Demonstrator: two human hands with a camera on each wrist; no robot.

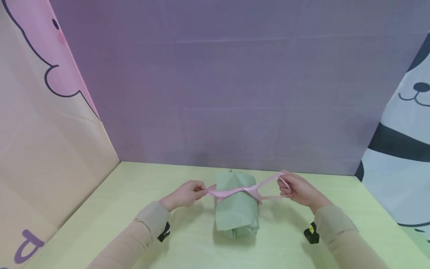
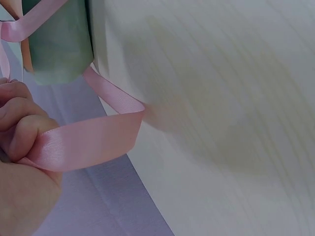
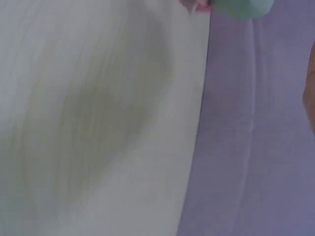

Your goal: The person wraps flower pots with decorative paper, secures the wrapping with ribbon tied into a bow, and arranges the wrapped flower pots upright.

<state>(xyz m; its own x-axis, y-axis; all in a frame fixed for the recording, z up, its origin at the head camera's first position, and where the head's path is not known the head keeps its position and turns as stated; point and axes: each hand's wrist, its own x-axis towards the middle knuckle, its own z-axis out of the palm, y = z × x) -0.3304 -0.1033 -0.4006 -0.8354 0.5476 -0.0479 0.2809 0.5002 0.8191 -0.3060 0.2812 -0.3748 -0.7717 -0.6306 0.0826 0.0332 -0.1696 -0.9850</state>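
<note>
A bundle wrapped in pale green paper (image 1: 236,215) lies on the table, its near end folded and crumpled. Around its upper part runs a pink ribbon (image 1: 231,192), crossed over on top. My left hand (image 1: 188,193) pinches the ribbon just left of the bundle; in the left wrist view a loop of ribbon (image 2: 93,142) trails from the curled fingers (image 2: 24,118). On the other side my right hand (image 1: 297,188) grips the ribbon, two strands stretching from it to the bundle. Only a sliver of the right hand (image 3: 310,93) enters the right wrist view.
The pale yellow table (image 1: 161,246) ends at a purple backdrop (image 1: 235,93) behind the bundle. A printed panel with a pink figure (image 1: 74,74) stands at left, one with a panda (image 1: 406,142) at right. Dark wrist straps (image 1: 311,233) show under the sleeves.
</note>
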